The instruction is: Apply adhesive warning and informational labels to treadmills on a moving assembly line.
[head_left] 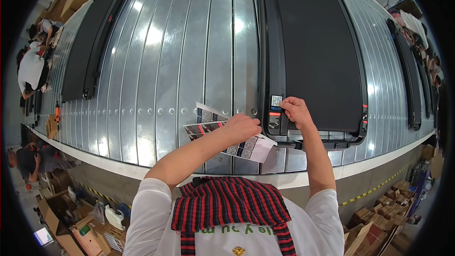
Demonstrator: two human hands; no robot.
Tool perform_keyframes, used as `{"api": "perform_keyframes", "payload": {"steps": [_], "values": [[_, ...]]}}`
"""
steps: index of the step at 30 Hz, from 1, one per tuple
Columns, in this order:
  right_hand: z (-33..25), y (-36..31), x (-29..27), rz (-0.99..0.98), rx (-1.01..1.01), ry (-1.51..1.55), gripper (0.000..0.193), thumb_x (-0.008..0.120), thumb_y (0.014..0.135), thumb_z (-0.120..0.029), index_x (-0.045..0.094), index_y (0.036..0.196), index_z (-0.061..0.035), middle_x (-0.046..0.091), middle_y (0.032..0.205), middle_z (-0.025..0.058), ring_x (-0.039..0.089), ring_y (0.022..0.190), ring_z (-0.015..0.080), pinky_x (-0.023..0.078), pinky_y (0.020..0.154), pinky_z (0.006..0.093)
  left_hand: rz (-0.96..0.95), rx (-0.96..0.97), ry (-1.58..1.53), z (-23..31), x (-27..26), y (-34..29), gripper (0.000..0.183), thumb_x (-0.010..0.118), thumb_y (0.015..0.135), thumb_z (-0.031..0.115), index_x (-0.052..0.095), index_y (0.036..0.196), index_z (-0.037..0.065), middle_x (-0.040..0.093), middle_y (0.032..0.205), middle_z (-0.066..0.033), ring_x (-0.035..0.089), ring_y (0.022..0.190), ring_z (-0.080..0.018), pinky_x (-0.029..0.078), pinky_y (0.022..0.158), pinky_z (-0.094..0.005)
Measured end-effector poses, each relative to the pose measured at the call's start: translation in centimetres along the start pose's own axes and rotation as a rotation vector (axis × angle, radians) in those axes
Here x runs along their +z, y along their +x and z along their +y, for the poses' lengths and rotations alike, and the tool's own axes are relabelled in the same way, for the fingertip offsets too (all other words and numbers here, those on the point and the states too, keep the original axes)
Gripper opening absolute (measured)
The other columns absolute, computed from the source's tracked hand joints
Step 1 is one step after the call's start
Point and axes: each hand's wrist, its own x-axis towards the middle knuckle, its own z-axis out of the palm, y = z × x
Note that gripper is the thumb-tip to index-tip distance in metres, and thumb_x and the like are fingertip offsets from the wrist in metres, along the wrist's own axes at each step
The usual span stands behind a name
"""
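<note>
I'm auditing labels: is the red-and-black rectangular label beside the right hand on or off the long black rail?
On: the label lies flat against the rail.

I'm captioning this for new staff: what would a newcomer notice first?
Probably the big black treadmill, right of centre on the shiny slatted metal conveyor. Next, near its lower-left corner, the right hand at a square-coded label. Lower centre, the left hand holds printed sticker sheets.

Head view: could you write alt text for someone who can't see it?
A person's right hand touches a small label on a black panel while the left hand holds printed sheets. The panel lies on a slatted metal surface.
</note>
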Motion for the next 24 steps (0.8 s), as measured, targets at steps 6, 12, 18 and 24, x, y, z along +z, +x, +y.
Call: {"api": "perform_keyframes", "payload": {"steps": [6,12,18,24], "values": [[-0.1,0.0,0.4,0.005,-0.011,-0.067,0.011,0.061,0.078,-0.01,0.057,0.07,-0.0028,0.045,0.053,-0.0037,0.037,0.043,0.0033,0.026,0.038,0.0197,0.008,-0.001,0.005,0.0,-0.7,0.1,0.006,0.05,0.073,0.012,0.055,0.071,0.008,0.052,0.083,-0.0063,0.058,0.075,-0.0247,0.045,0.064,-0.039],[0.0,0.1,0.6,0.036,-0.045,-0.104,0.011,0.061,0.077,-0.01,0.057,0.07,-0.0021,0.047,0.054,-0.0028,0.04,0.046,0.004,0.03,0.042,0.0203,0.034,0.026,-0.005,-0.3,-0.8,0.1,0.006,0.051,0.072,0.011,0.054,0.068,0.008,0.051,0.083,-0.0065,0.059,0.073,-0.0252,0.044,0.061,-0.0398],[0.4,0.1,0.8,0.067,-0.079,-0.106,0.011,0.061,0.078,-0.01,0.056,0.071,-0.0042,0.043,0.052,-0.0056,0.033,0.04,0.0014,0.021,0.035,0.0188,0.043,0.04,0.012,-0.4,-1.0,0.3,0.007,0.051,0.071,0.012,0.054,0.066,0.008,0.051,0.082,-0.0071,0.059,0.072,-0.0254,0.044,0.06,-0.0389],[-0.5,-0.4,0.7,0.06,-0.003,-0.028,0.01,0.061,0.077,-0.009,0.057,0.07,-0.0024,0.046,0.054,-0.004,0.037,0.044,0.0027,0.026,0.039,0.0194,0.045,0.059,0.002,-0.9,-1.0,0.1,0.006,0.052,0.07,0.011,0.055,0.067,0.007,0.051,0.083,-0.0075,0.059,0.073,-0.0253,0.045,0.06,-0.0388]]}}
